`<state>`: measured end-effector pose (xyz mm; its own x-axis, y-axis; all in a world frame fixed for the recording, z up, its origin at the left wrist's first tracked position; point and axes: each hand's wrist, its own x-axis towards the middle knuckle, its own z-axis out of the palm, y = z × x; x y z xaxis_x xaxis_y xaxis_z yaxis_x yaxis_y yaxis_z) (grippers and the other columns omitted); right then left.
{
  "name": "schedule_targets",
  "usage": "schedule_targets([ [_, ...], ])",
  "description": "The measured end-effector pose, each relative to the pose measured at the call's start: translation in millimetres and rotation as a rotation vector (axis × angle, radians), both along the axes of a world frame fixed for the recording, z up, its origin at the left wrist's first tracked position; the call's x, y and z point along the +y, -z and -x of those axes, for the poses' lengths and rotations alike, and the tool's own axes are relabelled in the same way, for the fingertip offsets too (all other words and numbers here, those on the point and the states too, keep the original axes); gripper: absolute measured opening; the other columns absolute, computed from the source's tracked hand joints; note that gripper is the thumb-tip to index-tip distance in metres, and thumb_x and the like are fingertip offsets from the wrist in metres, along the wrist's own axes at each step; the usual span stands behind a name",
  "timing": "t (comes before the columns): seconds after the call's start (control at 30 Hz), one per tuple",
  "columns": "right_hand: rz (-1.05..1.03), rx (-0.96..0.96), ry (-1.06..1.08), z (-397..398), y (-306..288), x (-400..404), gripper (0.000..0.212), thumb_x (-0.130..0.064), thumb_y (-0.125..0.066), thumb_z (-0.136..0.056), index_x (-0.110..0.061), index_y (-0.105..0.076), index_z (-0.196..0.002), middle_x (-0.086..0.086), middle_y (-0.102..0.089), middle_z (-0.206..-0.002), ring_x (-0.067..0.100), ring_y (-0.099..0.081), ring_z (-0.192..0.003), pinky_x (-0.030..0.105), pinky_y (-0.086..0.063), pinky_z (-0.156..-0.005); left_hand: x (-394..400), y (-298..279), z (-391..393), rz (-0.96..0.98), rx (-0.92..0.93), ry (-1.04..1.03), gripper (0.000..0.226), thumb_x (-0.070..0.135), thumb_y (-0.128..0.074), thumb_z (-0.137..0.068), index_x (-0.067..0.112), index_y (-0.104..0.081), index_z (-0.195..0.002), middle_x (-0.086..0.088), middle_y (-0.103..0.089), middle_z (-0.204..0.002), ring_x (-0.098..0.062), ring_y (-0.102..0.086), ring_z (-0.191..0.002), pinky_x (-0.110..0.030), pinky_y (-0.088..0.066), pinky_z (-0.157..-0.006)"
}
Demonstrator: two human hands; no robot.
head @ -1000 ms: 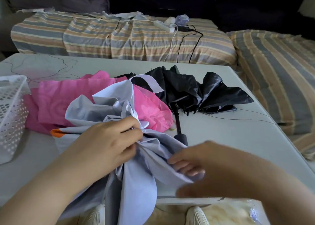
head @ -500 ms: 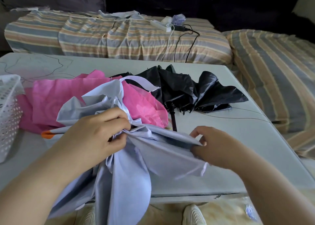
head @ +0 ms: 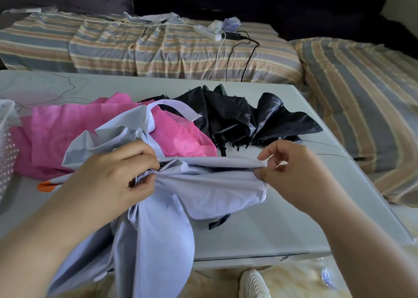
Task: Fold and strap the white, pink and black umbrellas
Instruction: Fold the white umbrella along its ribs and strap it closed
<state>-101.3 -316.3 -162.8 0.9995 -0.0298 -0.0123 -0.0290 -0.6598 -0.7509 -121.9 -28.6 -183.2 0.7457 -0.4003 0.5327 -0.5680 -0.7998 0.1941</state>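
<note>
Since a second ago, the right hand [head: 291, 173] has been lifting off the flat cloth and drawing a panel of the white umbrella [head: 172, 184] out to the right, so the fold is now stretching taut between both hands. That pulled edge is running left to right across the near part of the table [head: 282, 225], while the rest of the canopy is hanging down over the near edge toward the floor, and a white strap [head: 178, 109] is arching up at its far side. The left hand [head: 108, 180] is gripping the gathered cloth at the middle, fingers curled tight round the bunch; the right hand is pinching the panel's rim between thumb and forefinger, the other fingers curled loosely above it. The pink umbrella [head: 67, 135] is lying crumpled just behind the white one, spreading to the left, and the black umbrella [head: 248, 119] is lying half open further back on the right, its dark handle pointing toward the near side. A white perforated basket [head: 6, 144] is standing at the table's left edge. Beyond the table, a sofa under a striped cover [head: 158, 49] is carrying a white power strip [head: 207, 32] with cables trailing from it.
</note>
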Motion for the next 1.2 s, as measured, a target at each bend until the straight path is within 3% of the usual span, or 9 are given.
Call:
schedule_targets([
  [0.17,-0.079,0.294,-0.076,3,-2,1,0.031,-0.017,-0.076,-0.079,-0.032,-0.056,-0.097,-0.006,-0.054,-0.089,0.012,-0.060,-0.055,0.037,-0.046,-0.063,-2,0,0,0.009,-0.027,-0.010,0.023,0.019,-0.048,-0.079,0.008,-0.067,-0.074,0.004,-0.059,-0.085,-0.016,-0.044,-0.063,-0.021,-0.039,-0.058],
  [0.27,-0.168,0.263,-0.060,3,-5,0,0.034,-0.008,-0.078,-0.077,-0.029,-0.058,-0.096,-0.004,-0.050,-0.082,0.011,-0.062,-0.054,0.039,-0.043,-0.067,0,0,-1,0.020,-0.028,-0.026,0.023,0.020,-0.048,-0.078,0.008,-0.067,-0.074,0.006,-0.058,-0.086,-0.016,-0.042,-0.064,-0.013,-0.036,-0.062],
  [0.4,-0.477,0.165,-0.034,1,-18,-8,0.031,0.007,-0.071,-0.077,-0.017,-0.063,-0.095,-0.004,-0.045,-0.068,0.008,-0.061,-0.052,0.039,-0.050,-0.083,0,1,-1,0.048,-0.024,-0.033,0.025,0.023,-0.048,-0.079,0.008,-0.068,-0.075,0.009,-0.057,-0.088,-0.015,-0.048,-0.066,-0.019,-0.039,-0.060],
  [0.47,-0.535,0.130,-0.028,0,-19,-7,0.033,0.013,-0.067,-0.077,-0.016,-0.063,-0.091,-0.004,-0.045,-0.066,0.005,-0.058,-0.050,0.035,-0.050,-0.078,-1,1,-1,0.039,-0.023,-0.027,0.025,0.022,-0.048,-0.079,0.007,-0.068,-0.074,0.002,-0.062,-0.083,-0.014,-0.049,-0.068,-0.016,-0.039,-0.062],
  [0.63,-0.036,-0.140,-0.036,7,-15,4,0.032,0.007,-0.061,-0.074,-0.024,-0.062,-0.080,-0.007,-0.048,-0.069,0.004,-0.043,-0.048,0.009,-0.036,-0.047,-2,0,0,0.059,-0.012,-0.011,0.021,0.022,-0.050,-0.079,0.010,-0.067,-0.075,0.007,-0.058,-0.087,-0.013,-0.049,-0.069,-0.018,-0.039,-0.060],
  [0.77,-0.030,-0.151,0.030,3,-14,1,0.030,0.006,-0.054,-0.078,-0.022,-0.063,-0.074,-0.001,-0.052,-0.069,0.004,-0.044,-0.044,0.009,-0.032,-0.040,-8,3,0,0.042,-0.051,0.007,0.022,0.020,-0.050,-0.079,0.009,-0.068,-0.074,0.007,-0.058,-0.087,-0.014,-0.049,-0.065,-0.026,-0.041,-0.059],
  [0.87,0.039,-0.279,-0.057,3,-15,1,0.027,0.003,-0.057,-0.080,-0.023,-0.066,-0.074,-0.007,-0.053,-0.075,-0.001,-0.051,-0.058,0.008,-0.039,-0.052,-8,2,0,0.046,-0.050,0.003,0.022,0.020,-0.050,-0.080,0.008,-0.067,-0.074,0.006,-0.058,-0.085,-0.013,-0.049,-0.064,-0.025,-0.041,-0.059],
  [0.97,-0.016,-0.461,-0.305,16,-23,13,0.007,-0.021,-0.065,-0.078,-0.024,-0.068,-0.083,-0.011,-0.059,-0.087,0.005,-0.059,-0.081,0.013,-0.046,-0.072,-9,-1,1,0.050,-0.032,0.002,0.024,0.019,-0.049,-0.079,0.006,-0.068,-0.073,0.000,-0.062,-0.081,-0.015,-0.052,-0.062,-0.026,-0.041,-0.058],
  [1.2,0.341,-0.485,-0.515,29,0,57,0.022,-0.029,-0.064,-0.079,-0.025,-0.063,-0.101,-0.010,-0.063,-0.095,0.005,-0.054,-0.082,0.014,-0.039,-0.073,-13,-4,2,0.030,0.025,0.006,0.022,0.023,-0.048,-0.078,0.011,-0.067,-0.076,0.009,-0.056,-0.088,-0.023,-0.060,-0.060,-0.031,-0.043,-0.055],
])
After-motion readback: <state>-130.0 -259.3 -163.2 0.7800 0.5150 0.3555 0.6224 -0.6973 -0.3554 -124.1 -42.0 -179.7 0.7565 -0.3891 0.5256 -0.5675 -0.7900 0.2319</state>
